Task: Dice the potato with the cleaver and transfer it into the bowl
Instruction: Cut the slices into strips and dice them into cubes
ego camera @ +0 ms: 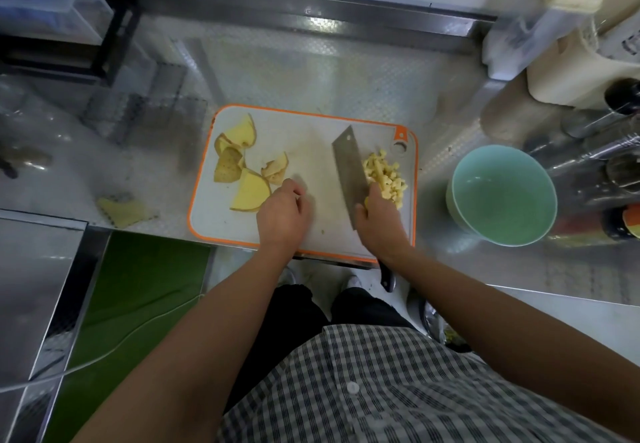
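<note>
From my feed I look down on an orange-rimmed cutting board [311,151] lying on the steel worktop [311,71]. The right hand [379,220] has its fingers curled round the cleaver [348,172] at the near end of the blade. The dark handle end pokes out below the wrist, over the board's near edge. The blade leans with its flat face up and runs away from me. Its right side lies against the pile of diced potato [386,177], which sits on the board's right part.

The left hand [284,214] rests knuckles-up on the middle of the board. Its fingers are tucked under, and I cannot tell whether they pinch anything. Just beside it, to the left, lie uncut potato slabs [249,194] and skin-on trimmings [227,165].

The teal bowl [460,172] stands on the worktop to the right of the board, near it but apart, and I see no potato inside. One stray potato piece [123,212] lies on the worktop left of the board. Dark bottles [620,96] stand beyond the bowl.
</note>
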Available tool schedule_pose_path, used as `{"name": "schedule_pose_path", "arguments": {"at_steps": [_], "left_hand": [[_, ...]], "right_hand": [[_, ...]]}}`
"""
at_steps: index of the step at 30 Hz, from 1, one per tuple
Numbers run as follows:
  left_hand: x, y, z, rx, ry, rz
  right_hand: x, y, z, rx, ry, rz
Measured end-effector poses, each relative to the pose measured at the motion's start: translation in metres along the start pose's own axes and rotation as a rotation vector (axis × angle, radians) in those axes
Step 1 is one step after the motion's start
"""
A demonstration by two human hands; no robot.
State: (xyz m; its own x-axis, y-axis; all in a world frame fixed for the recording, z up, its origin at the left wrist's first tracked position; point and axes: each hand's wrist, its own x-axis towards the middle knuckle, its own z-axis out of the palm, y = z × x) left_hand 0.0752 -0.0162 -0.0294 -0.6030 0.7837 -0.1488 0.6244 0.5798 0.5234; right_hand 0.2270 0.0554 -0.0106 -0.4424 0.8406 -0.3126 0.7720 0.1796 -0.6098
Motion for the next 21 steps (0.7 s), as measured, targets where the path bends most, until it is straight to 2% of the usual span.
{"name": "schedule_pose_path", "arguments": {"at_steps": [3, 9, 12, 16, 19, 21], "left_hand": [[0.004, 0.003, 0.001, 0.017, -0.020, 0.030], [0.017, 0.006, 0.006, 0.022, -0.036, 0.144], [0.029, 0.020, 0.015, 0.034, -0.068, 0.246], [0.048, 0.053, 0.027, 0.061, -0.068, 0.545], [0.066, 0.080, 0.039, 0.181, -0.122, 0.797], [0.072, 0.089, 0.045, 0.299, -0.098, 0.897]], "right_hand": [[-0.005, -0.008, 0.014, 0.015, -0.092, -0.120], [0.007, 0.006, -0.012, 0.119, 0.004, 0.058], [0.013, 0.007, -0.036, 0.174, 0.121, 0.104], [0.019, 0.012, -0.056, 0.218, 0.238, 0.213], [0.019, 0.017, -0.062, 0.221, 0.256, 0.255], [0.018, 0.016, -0.064, 0.243, 0.257, 0.276]]}}
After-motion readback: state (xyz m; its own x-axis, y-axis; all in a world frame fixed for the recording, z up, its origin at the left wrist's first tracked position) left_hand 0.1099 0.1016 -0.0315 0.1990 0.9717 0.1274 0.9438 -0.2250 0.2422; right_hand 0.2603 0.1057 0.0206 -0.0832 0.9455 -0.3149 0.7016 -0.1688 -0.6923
